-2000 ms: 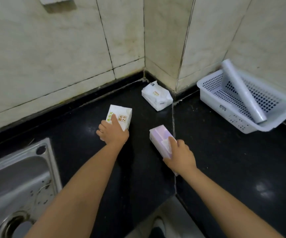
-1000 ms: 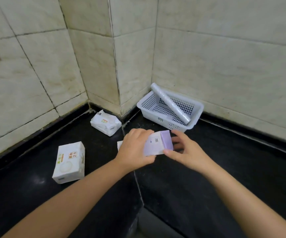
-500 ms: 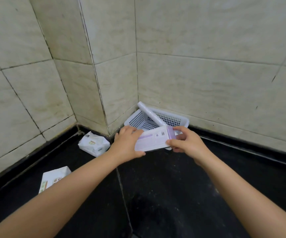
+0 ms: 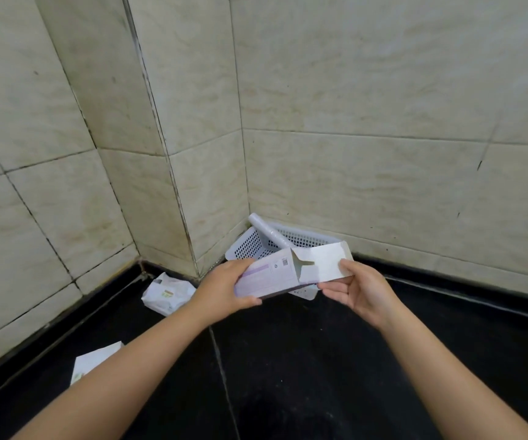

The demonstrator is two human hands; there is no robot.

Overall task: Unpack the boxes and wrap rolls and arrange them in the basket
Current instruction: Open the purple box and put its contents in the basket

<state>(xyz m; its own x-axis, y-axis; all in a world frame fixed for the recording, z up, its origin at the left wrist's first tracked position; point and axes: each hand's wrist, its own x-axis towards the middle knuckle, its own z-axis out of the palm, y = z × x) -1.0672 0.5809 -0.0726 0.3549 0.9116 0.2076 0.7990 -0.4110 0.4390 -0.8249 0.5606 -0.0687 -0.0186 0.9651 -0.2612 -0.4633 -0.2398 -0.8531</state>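
I hold a long purple-and-white box (image 4: 272,276) in the air in front of the basket. My left hand (image 4: 224,289) grips its left end. My right hand (image 4: 356,289) pinches the box's end flap (image 4: 323,263), which is folded open. Behind the box, a white perforated basket (image 4: 245,246) stands in the wall corner with a wrap roll (image 4: 264,231) leaning in it. A white packet (image 4: 167,292) lies on the black counter to the left, and a white box (image 4: 93,363) shows partly behind my left forearm.
The black counter (image 4: 288,360) runs along tiled walls that meet in a jutting corner (image 4: 177,185) just left of the basket. A seam (image 4: 221,373) crosses the counter between my arms.
Both hands have raised the purple box higher, and my right hand has pulled its end flap open. The view has tilted up toward the walls; the other boxes lie still.
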